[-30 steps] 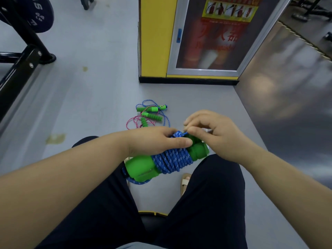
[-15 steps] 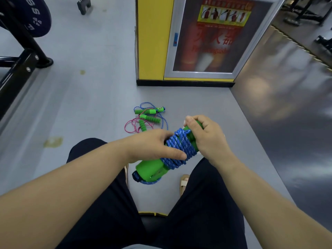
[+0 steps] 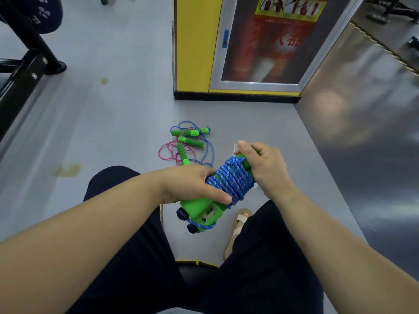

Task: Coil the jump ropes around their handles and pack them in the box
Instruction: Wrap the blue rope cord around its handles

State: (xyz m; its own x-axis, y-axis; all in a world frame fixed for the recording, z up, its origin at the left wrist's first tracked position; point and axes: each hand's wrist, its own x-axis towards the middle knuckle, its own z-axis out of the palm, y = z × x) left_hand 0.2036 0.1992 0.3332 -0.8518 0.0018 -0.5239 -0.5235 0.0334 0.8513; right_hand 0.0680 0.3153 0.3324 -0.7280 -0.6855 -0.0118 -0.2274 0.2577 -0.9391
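Seated, knees apart. The left hand has its fingers curled round the green handles, thumb laid along the blue rope coiled about them. The right hand grips the handles' far end, fingers closed over it. The bundle is held tilted in the air above the gap between the knees, near end low, a rope loop hanging off it. The loose ropes lie tangled on the grey floor just beyond the hands. Floor stretches from the tangle to the yellow cabinet. A black rack edges the far left, dark glossy flooring the right.
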